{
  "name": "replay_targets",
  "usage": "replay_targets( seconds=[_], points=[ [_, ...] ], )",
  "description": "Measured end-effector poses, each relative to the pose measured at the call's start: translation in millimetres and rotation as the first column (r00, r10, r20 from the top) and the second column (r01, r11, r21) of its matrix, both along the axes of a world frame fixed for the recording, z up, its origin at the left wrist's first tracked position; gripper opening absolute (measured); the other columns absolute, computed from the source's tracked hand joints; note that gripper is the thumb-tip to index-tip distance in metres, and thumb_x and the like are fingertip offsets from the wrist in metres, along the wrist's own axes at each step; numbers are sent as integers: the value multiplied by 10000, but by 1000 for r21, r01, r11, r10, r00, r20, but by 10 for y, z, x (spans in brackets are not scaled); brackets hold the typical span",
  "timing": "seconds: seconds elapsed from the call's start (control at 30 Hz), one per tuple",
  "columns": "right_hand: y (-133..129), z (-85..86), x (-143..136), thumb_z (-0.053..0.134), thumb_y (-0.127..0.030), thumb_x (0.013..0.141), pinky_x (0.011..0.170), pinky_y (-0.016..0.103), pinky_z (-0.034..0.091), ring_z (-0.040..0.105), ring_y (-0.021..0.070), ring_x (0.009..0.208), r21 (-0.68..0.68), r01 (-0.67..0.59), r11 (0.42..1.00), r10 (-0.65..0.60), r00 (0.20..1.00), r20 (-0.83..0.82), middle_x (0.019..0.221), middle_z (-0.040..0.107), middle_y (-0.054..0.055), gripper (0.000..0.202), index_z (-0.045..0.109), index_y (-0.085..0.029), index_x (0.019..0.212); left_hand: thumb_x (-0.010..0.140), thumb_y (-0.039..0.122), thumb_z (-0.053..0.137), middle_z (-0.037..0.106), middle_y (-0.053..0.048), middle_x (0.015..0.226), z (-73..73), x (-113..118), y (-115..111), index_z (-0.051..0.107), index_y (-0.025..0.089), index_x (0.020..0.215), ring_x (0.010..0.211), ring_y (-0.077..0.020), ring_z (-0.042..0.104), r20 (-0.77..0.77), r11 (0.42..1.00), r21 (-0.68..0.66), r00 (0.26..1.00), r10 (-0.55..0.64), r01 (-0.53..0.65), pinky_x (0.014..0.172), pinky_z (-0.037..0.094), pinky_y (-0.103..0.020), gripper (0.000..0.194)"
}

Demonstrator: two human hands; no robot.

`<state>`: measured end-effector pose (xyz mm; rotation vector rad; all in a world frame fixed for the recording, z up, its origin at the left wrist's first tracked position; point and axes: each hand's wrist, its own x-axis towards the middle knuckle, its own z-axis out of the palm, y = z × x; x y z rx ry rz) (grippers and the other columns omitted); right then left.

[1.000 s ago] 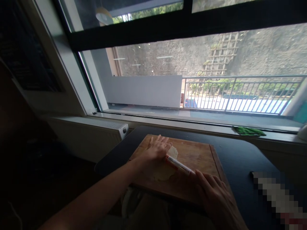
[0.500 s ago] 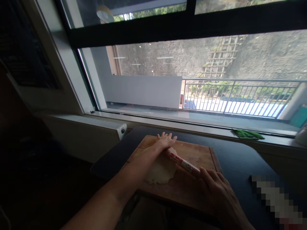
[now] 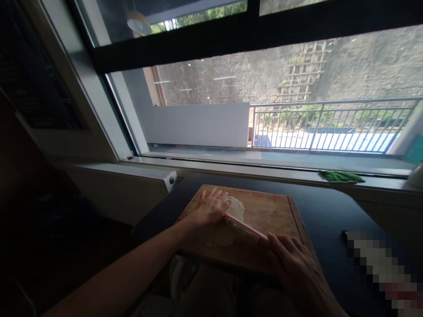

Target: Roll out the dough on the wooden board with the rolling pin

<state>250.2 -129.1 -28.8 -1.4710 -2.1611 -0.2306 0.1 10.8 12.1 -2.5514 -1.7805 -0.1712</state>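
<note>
A flattened sheet of pale dough (image 3: pixel 236 207) lies on a wooden board (image 3: pixel 267 206), partly hidden under my left hand and forearm. Across it slants a slim rolling pin (image 3: pixel 246 231) with a red-and-white printed covering. My left hand (image 3: pixel 213 204) lies flat over the pin's far left end, fingers stretched out and slightly apart. At the near right end, my right hand (image 3: pixel 294 257) is closed over the pin, its fingers bent down and their tips partly hidden.
The board sits on a dark table (image 3: pixel 327 220) with rounded corners, beside a window. A green cloth (image 3: pixel 342 177) lies on the sill. To the left stands a white radiator (image 3: pixel 132 178). A blurred-out item (image 3: pixel 380 264) rests on the table at right.
Both hands and the rolling pin have come back toward me and a little left. More dough shows beyond the pin. The view has tilted slightly.
</note>
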Motion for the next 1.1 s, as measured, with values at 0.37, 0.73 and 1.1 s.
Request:
replay_targets(
  seconds=[0.37,0.73,1.1],
  points=[
    [252,-52,233,411,-325,887,755,330,453,548,200,926,54,83,995,-89,990,113,1040,599,43,355,470,-228,1224,888,575,190,403,-100,1388,10,566,805,404,199,1329,1323,-303,222,189,994,-64,977,97,-87,1031,126,-578,618],
    [-37,39,-30,420,-279,884,783,348,428,527,216,959,3,-34,999,34,999,42,1072,580,54,348,458,-248,1229,917,494,205,314,-31,1446,-63,-130,-105,322,260,1382,1349,-244,175,28,993,97,997,-71,68,1083,77,-464,533],
    [332,122,11,425,-282,873,757,326,442,538,197,892,-24,103,994,-102,993,61,997,570,51,278,508,-243,1136,944,372,172,571,-103,1158,190,831,998,582,164,1045,1157,-241,421,299,979,164,952,68,-122,1006,252,-424,471]
  ],
)
